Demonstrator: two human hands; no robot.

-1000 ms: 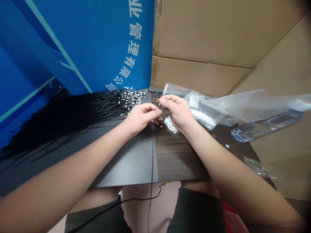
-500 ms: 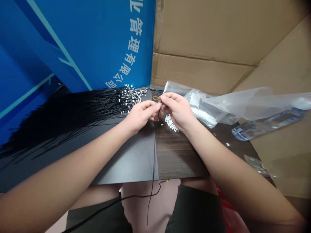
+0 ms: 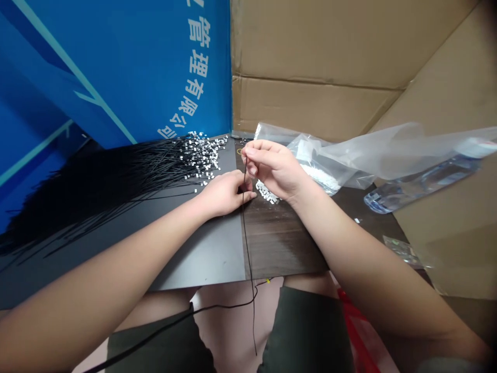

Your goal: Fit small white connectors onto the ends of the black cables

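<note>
The right hand [image 3: 274, 170] is curled, its thumb and fingertips [image 3: 250, 151] pinched closed on the upper end of a thin black cable [image 3: 247, 243]. From that pinch the cable's long axis points nearly straight down, past the left hand [image 3: 224, 194], along the seam between a matte grey board [image 3: 202, 259] and a dark brown wood-grain board [image 3: 283, 243], then over the near edge towards the person's lap. The left hand's fingers [image 3: 237, 187] lie extended and close together, touching or just beside the cable; any grip cannot be made out. A heap of small white connectors [image 3: 264, 192] lies just right of those fingertips. Further left, a large fan of long black cables [image 3: 116, 194] spreads across the grey board, its far ends tipped with white connectors [image 3: 204, 158].
</note>
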